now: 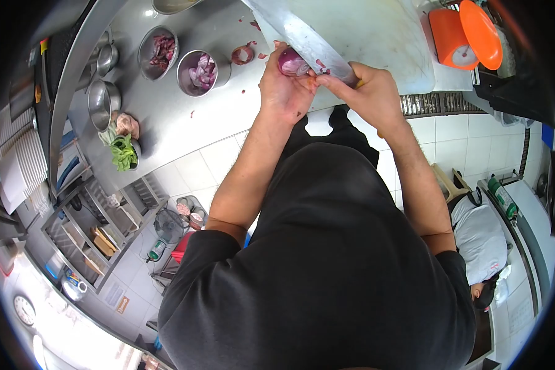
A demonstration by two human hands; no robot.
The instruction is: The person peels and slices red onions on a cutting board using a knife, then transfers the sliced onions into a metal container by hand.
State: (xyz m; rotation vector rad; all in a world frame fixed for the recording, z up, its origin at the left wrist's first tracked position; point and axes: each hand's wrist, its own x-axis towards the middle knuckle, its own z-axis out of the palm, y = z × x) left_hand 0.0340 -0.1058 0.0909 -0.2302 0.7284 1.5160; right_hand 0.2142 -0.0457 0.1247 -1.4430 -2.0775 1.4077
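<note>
My left hand [282,98] is closed around a red onion [291,62], with the palm turned up. My right hand [376,92] grips a kitchen knife [305,36] by its handle end, the thumb reaching toward the onion. The wide blade slants up and left, close beside the onion; I cannot tell whether its edge touches it. Bits of purple skin cling to the blade. A white cutting board [376,37] lies beyond both hands. Left of them, an onion piece [242,55] rests on the steel counter [228,105].
A metal container [223,69] of cut onion and a bowl [176,48] of onion skins stand at left, near empty metal bowls [98,102] and green leaves [124,153]. An orange kitchen scale [448,38] sits at right. Another person in grey [481,237] is behind at right.
</note>
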